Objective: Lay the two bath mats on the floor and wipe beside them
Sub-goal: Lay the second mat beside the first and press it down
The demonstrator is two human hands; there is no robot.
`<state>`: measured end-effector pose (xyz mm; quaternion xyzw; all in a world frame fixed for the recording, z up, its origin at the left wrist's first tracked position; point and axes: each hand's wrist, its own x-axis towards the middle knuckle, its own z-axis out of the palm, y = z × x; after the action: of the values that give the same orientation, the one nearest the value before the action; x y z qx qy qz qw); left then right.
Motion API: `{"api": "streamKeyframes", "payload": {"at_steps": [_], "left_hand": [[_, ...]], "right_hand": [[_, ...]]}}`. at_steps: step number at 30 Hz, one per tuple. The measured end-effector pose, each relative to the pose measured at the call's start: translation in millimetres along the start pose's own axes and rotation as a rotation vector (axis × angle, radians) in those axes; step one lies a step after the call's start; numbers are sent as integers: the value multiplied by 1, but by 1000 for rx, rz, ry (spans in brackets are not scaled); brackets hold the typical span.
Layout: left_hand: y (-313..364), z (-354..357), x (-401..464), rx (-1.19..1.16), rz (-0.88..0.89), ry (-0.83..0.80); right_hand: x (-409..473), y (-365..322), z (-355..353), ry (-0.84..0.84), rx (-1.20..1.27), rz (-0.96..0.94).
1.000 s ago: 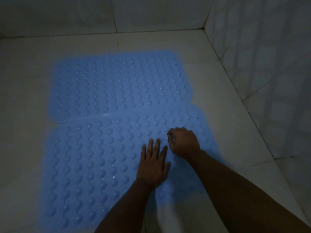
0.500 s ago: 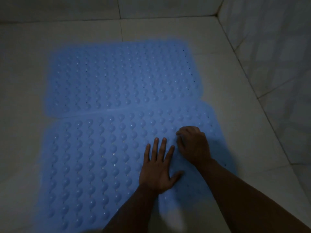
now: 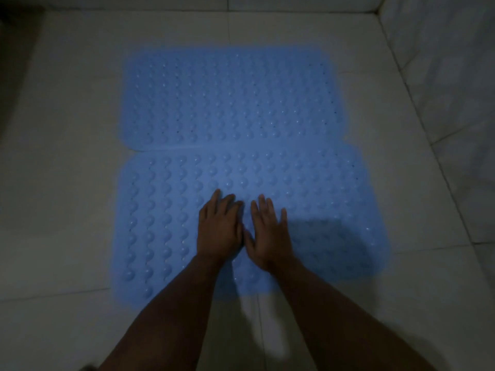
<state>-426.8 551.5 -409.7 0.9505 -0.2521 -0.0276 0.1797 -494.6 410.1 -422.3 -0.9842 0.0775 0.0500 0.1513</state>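
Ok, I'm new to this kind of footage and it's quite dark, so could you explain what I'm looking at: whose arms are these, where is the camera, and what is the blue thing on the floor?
There is no machine here. The two arms belong to a person, and the camera sits on that person's head, looking forward and down, so you see the scene as they do.

The blue area is two bumpy bath mats lying flat on a pale tiled floor. The far mat and the near mat meet edge to edge along a seam. A tiled wall rises on the right.

The left hand and the right hand lie side by side, palms down with fingers fairly straight, on the near mat. Neither holds anything; they seem to be pressing it flat. No cloth for wiping is in view.
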Motion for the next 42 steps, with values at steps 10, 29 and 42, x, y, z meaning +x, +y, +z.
{"api": "streamKeyframes", "payload": {"at_steps": [10,29,42], "left_hand": [[-50,-3,-16,68,-26,34],[-34,15,-44,158,43,-81],[-71,-39,-34,-68,22,-192]], "right_hand": [[-4,-16,12,-26,-156,52],[78,1,-40,263,28,-133],[57,-63,-48,67,117,15]]}}
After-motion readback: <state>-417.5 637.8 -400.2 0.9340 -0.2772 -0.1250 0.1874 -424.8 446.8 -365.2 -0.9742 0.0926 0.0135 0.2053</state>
